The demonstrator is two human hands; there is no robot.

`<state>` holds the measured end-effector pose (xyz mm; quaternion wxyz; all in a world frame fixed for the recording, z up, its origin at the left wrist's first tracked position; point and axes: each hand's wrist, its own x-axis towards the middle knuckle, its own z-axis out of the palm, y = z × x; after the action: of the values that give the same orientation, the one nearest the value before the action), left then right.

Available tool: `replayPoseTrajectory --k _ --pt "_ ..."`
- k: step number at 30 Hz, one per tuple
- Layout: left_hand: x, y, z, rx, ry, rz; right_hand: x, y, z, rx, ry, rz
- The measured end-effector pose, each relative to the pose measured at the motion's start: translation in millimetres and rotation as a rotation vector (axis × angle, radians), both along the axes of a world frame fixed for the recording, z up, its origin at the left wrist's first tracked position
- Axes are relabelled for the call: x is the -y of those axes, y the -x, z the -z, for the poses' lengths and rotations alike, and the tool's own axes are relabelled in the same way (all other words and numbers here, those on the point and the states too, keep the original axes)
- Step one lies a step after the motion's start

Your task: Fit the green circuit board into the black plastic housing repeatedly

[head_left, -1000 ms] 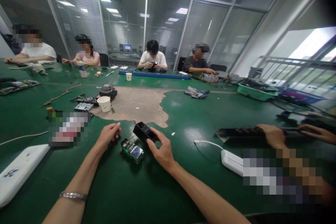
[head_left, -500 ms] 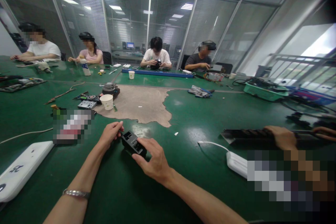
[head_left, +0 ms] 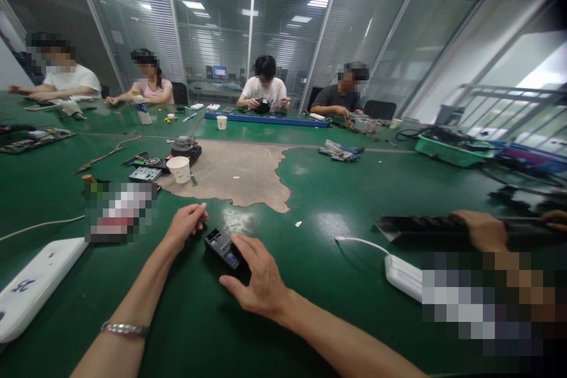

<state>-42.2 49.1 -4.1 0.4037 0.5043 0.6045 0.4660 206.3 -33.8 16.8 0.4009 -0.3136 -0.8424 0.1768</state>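
A small black plastic box (head_left: 225, 247) with square openings in its upper face sits low over the green table, tilted. My right hand (head_left: 261, 274) has its fingers on the far right side of the box; the thumb is stretched out near its lower edge. My left hand (head_left: 191, 223), with a silver bracelet on the wrist, is pinched closed just beyond the upper left end of the box. What lies between those fingertips is too small to make out.
Left lie a white power strip (head_left: 38, 289), a paper cup (head_left: 179, 170) and a speaker-like part (head_left: 183, 144). At the right are a white charger (head_left: 403, 276) with its cable and a co-worker's hand (head_left: 482, 230) on a long black part. Gloves (head_left: 339, 151) lie beyond.
My right thumb has moved away from the box's near side, and the box has turned slightly. My left hand stays pinched, a little farther from the box. The camera view has shifted slightly.
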Motion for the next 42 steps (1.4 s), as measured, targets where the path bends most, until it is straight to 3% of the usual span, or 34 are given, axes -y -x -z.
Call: replayPoseTrajectory --k 15,21,27,31,42 --pt "1 -4 -4.1 -0.026 0.009 -0.015 -3 -2 0.1 -0.068 0.104 -0.071" --pt "2 -3 -4.2 -0.021 0.007 -0.001 -15 -9 -5.2 -0.256 0.189 0.07" --pt "1 -3 -3.1 -0.01 0.012 -0.006 -40 -16 14.4 -0.257 0.259 0.165" --pt "1 -3 -2.5 -0.007 0.011 -0.009 -46 -15 23.0 -0.207 0.233 0.173" --pt "3 -4 -4.5 -0.017 0.003 -0.016 -35 -21 15.7 -0.137 0.111 0.176"
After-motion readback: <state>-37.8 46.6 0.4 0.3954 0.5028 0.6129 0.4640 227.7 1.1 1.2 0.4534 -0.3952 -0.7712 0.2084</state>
